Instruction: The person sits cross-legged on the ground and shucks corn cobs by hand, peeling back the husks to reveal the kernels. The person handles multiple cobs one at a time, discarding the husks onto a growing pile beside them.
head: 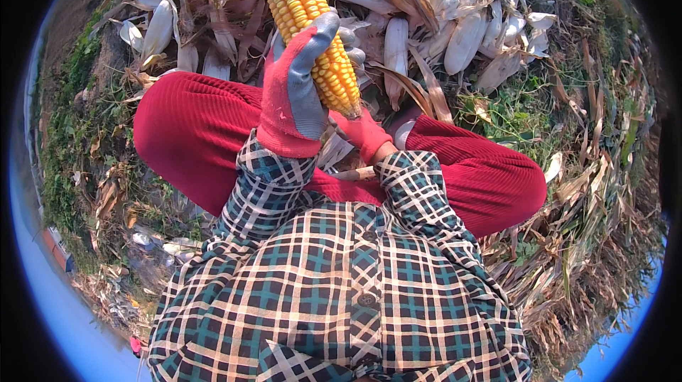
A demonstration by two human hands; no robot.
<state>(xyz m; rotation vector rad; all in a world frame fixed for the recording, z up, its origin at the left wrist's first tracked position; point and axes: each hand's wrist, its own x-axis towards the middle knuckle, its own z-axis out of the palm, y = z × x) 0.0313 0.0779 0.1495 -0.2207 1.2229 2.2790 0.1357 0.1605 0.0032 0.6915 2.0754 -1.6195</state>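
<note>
A bare yellow corn cob (314,25) is held up in front of me, slanting from top centre down to its narrow end. My left hand (298,84), in a red knit glove with grey coating, grips it, thumb across the near side. Grey gloved fingertips show along the cob's right edge. Behind and below the narrow end is my right hand (365,134), also in a red glove. Its fingers are largely hidden, so I cannot tell whether it holds anything. A brown stick-like piece (354,174) lies by my right wrist, above my lap.
Unhusked corn ears (466,44) in pale dry husks are heaped ahead and to the right. Loose husks (226,30) lie ahead to the left. My bent legs in red corduroy trousers (186,126) flank my hands. Dry stalks (581,233) cover the ground at right.
</note>
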